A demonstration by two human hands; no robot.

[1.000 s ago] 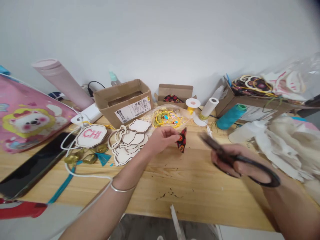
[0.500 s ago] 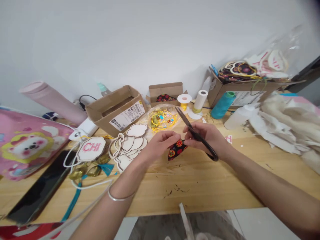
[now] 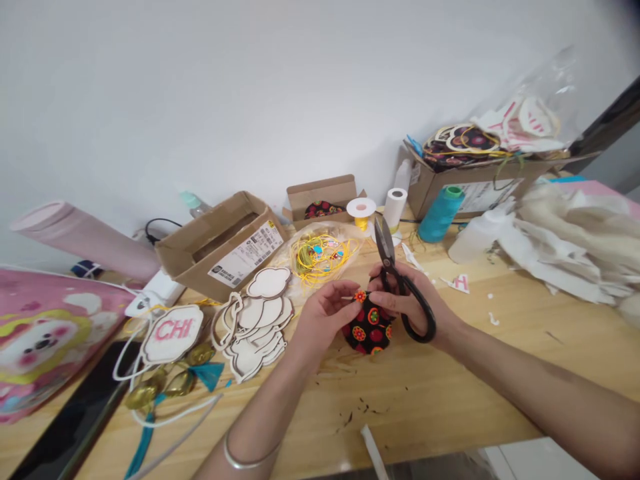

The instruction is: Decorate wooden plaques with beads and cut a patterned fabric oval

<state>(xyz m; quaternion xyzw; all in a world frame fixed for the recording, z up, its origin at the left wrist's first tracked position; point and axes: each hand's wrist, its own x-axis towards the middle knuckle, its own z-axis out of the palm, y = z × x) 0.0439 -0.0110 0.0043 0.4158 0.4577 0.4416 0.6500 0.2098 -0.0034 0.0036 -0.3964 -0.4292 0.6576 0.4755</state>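
Note:
Black fabric with red and orange flowers [image 3: 369, 330], a small rounded piece, hangs between my two hands just above the wooden table. The thumb and fingers of my left hand [image 3: 325, 317] pinch its upper left edge. My right hand [image 3: 415, 300] holds black-handled scissors [image 3: 389, 263], blades pointing up and away from the fabric, while its thumb and fingertips also grip the fabric's upper right edge. Dark fabric scraps [image 3: 363, 405] lie on the tabletop below.
Cloud-shaped white pieces [image 3: 260, 333] are piled on the left, near a CHI tag [image 3: 173, 333] and gold bells [image 3: 180, 383]. Behind stand an open cardboard box [image 3: 220, 247], yellow cords [image 3: 323, 257], a teal thread cone [image 3: 440, 217] and a white bottle [image 3: 475, 237]. Crumpled cloth [image 3: 560, 233] lies right.
The fabric has turned so that more of its flowered face shows. Both hands sit a little lower in the picture, and the scissors have rotated, their handle loops now showing more.

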